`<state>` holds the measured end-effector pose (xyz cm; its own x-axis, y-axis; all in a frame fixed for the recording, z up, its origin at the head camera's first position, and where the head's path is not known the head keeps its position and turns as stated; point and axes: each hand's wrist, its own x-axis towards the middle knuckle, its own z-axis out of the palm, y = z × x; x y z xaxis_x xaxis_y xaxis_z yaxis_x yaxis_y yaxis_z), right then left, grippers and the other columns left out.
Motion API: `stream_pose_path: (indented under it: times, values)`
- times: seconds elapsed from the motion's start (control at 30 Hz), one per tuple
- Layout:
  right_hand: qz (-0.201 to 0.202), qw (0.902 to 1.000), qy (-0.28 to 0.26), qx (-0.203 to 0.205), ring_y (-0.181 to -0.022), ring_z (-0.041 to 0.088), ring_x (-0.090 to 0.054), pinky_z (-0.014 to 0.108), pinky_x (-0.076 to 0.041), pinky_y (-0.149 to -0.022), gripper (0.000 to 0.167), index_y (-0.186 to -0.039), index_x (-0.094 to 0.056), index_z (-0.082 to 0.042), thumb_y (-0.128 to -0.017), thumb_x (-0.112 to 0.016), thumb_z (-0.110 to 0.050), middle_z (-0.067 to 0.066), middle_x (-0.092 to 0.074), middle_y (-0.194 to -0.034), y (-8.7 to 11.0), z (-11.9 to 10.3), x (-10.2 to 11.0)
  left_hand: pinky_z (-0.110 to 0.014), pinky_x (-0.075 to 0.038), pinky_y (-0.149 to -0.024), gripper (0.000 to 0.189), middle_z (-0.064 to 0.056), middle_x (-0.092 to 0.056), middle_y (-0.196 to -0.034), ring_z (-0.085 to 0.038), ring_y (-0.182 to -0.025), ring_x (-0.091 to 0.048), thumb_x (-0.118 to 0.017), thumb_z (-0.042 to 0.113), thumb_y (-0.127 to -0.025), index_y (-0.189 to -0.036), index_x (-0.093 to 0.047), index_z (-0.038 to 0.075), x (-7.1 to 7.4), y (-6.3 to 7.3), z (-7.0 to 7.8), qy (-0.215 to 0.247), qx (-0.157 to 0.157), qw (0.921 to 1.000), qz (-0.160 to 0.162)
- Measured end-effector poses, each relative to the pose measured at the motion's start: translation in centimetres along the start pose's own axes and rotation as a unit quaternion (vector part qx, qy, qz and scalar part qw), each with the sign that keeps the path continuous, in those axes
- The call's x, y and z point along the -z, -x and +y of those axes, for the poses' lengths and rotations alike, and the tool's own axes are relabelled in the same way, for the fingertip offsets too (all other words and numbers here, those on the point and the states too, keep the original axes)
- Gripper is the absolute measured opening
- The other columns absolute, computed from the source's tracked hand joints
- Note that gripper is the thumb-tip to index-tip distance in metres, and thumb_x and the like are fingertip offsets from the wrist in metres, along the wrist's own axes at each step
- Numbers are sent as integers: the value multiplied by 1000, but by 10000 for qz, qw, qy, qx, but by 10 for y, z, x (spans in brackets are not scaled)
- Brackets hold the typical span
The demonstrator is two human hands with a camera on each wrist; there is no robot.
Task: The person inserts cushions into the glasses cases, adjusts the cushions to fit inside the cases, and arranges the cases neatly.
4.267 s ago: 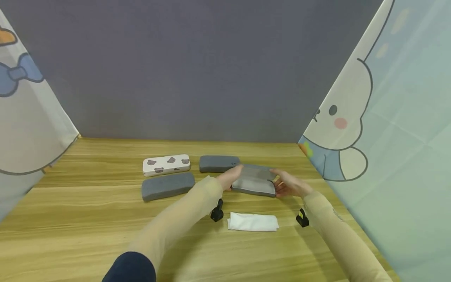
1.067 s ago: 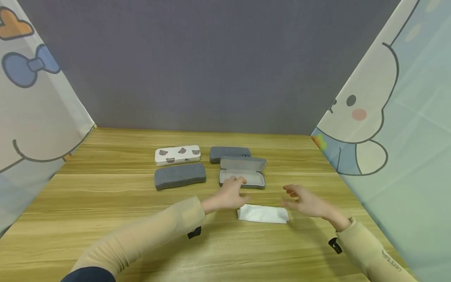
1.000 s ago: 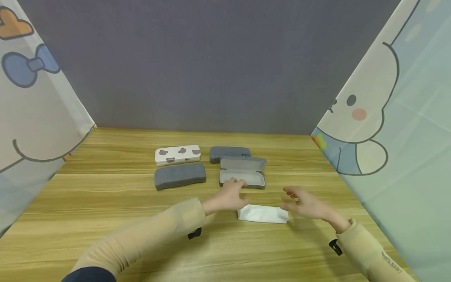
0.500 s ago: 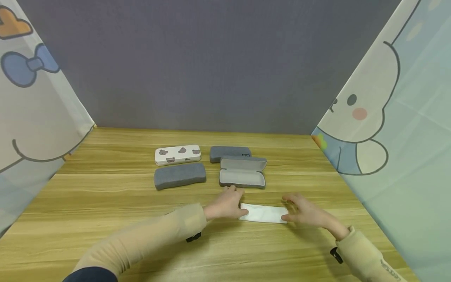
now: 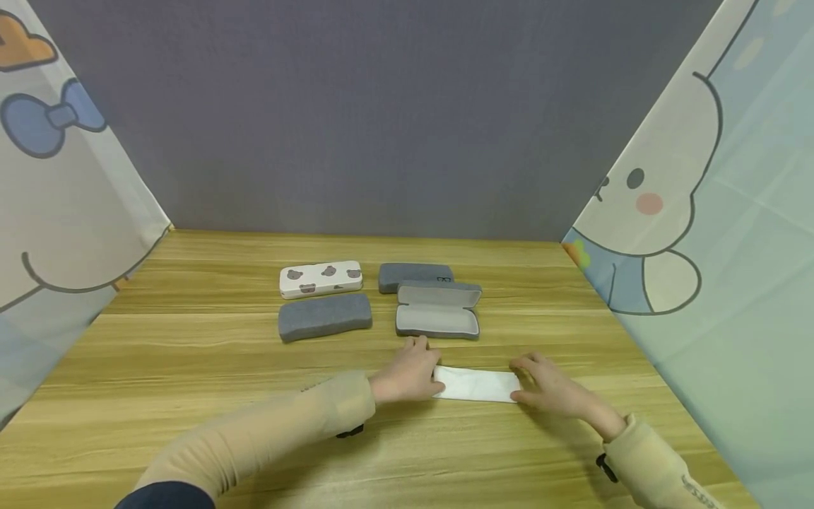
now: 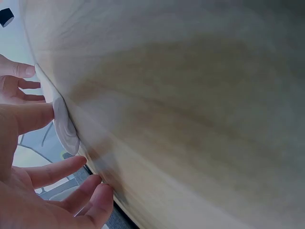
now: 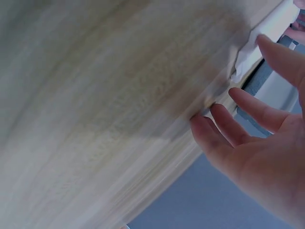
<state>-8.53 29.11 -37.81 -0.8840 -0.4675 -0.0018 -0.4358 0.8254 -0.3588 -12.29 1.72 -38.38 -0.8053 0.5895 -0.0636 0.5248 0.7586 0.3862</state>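
Observation:
A folded white cloth (image 5: 477,384) lies flat on the wooden table between the two hands. My left hand (image 5: 407,371) is at its left end, the thumb touching the cloth (image 6: 64,126) and the other fingers spread past its far edge. At the right end, my right hand (image 5: 550,385) has its thumb against the cloth (image 7: 255,50), while its fingertips rest by the far corner, apart from the thumb. Just beyond the left hand stands a grey glasses case (image 5: 437,322) with its lid raised, showing a pale lining with nothing in it.
A closed grey glasses case (image 5: 410,276) sits behind the raised lid. To the left are another closed grey case (image 5: 324,317) and a white case with bear prints (image 5: 321,279). A grey panel (image 5: 369,127) backs the table, with printed cloth walls at both sides.
Both hands have left the grey case, which now stands with its lid up farther from them. They came down toward me to the ends of the white cloth, whose left end looks straighter.

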Motion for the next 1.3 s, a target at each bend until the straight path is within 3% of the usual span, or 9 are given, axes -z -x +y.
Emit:
stream_pose_path:
  times: [0.23, 0.57, 0.7, 0.83, 1.07, 1.3]
  values:
    - [215, 9997, 115, -50, -97, 30, -56, 44, -50, -79, 37, -112, -63, 3, -83, -73, -16, 15, -58, -108, 1, 1, -5, -25, -38, -70, 25, -6, -56, -90, -17, -82, -44, -73, 28, -82, -93, -68, 6, -1, 2, 0, -123, -310, 9992, 214]
    - [667, 9975, 159, 150, -82, 16, -55, 29, -48, -69, 14, -93, -67, -4, -81, -73, -8, 5, -60, -94, -2, 2, -9, -26, -42, -80, 25, -4, -70, -95, -15, -88, -56, -75, 24, -82, -98, -72, 5, -3, -1, -1, -81, -569, 9981, 237]
    - [708, 9973, 78, 177, -76, 10, -51, 23, -45, -64, 9, -90, -68, -3, -82, -72, -6, 3, -60, -88, -3, 2, -10, -24, -41, -76, 16, 0, -68, -84, -11, -79, -53, -75, 22, -81, -87, -71, 8, -4, -2, -2, -27, -634, 9976, 280]
    - [683, 9976, -13, 142, -71, 3, -44, 19, -41, -59, 5, -87, -68, -2, -82, -71, -3, 2, -58, -84, -4, 2, -11, -22, -40, -73, 11, 3, -60, -72, -8, -71, -46, -74, 16, -81, -76, -66, 9, -4, -2, -3, 176, -621, 9975, 300]
    - [474, 9987, -204, -35, -70, -1, -43, 18, -42, -58, 4, -87, -67, -1, -85, -68, -5, 0, -57, -82, -4, 1, -10, -19, -32, -62, 21, 5, -43, -62, -8, -64, -36, -67, 4, -81, -65, -55, 10, -1, 1, -4, 742, -521, 9954, 296]
    - [430, 9985, -333, -113, -71, 1, -53, 20, -47, -60, 6, -87, -67, -3, -87, -67, -8, -1, -62, -82, -5, -2, -6, -20, -33, -57, 17, 3, -47, -64, -8, -60, -38, -66, 3, -84, -70, -58, 8, 1, 1, -8, 1245, -382, 9912, 249]
